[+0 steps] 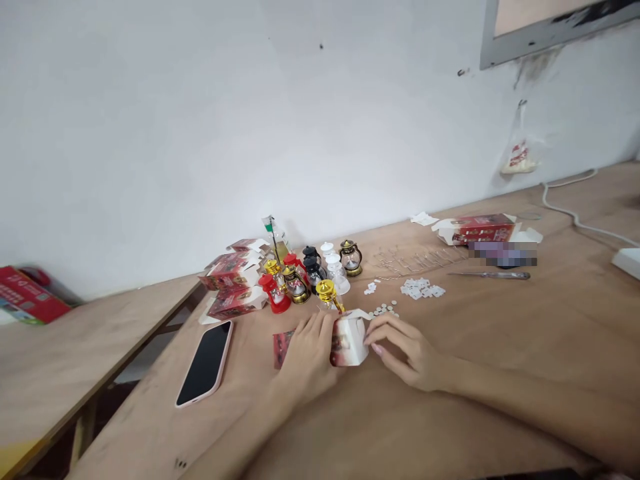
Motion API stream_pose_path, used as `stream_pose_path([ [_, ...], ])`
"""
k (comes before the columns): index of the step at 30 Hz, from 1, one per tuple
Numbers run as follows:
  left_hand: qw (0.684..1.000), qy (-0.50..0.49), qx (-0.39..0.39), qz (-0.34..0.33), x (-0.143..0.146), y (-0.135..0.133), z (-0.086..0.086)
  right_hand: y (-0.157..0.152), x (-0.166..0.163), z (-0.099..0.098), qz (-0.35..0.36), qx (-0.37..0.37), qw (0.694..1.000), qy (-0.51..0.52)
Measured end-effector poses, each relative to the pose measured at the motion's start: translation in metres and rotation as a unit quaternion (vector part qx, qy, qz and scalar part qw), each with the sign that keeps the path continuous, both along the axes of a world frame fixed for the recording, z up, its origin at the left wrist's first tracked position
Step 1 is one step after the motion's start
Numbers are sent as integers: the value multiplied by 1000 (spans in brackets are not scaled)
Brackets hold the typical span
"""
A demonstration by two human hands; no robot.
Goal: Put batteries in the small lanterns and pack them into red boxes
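Observation:
A small red and white cardboard box (347, 343) lies on its side on the table in front of me. My left hand (310, 347) is wrapped over its middle and grips it, hiding much of the printed side. At the box's right end, my right hand (405, 347) has its fingers bent against the white end flap, thumb and fingertips close together. A gold-topped miniature lantern (327, 293) stands just behind the box. Beyond it is a cluster of more little lanterns, among them a red one (274, 295), a black one (315, 275) and a white one (338, 275).
Red boxes (233, 273) with flaps up lie left of the lanterns. A phone (205, 363) rests at the left. Coin cells (384, 311), white pieces (423, 289), thin wires (415, 260), a knife (493, 275) and another red box (480, 229) are to the right. A gap separates the left table.

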State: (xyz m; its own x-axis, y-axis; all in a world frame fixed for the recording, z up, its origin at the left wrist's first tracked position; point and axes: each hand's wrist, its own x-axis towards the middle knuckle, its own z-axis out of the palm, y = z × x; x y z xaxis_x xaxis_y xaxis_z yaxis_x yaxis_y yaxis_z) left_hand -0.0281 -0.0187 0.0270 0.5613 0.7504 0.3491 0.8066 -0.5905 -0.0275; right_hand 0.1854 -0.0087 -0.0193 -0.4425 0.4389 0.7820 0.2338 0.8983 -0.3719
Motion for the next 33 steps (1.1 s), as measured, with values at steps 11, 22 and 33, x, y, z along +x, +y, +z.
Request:
stream_pose_path([
  [11,981,-130,116,-84,-2,3,-30,-1,3,0,-67,-12,998,-11],
  [22,989,-117,-25,-84,-5,-4,-23,1,2,-3,41,-367,923,108],
  [33,946,47,105,303,-166,-26,-5,12,-6,-18,11,-470,853,225],
])
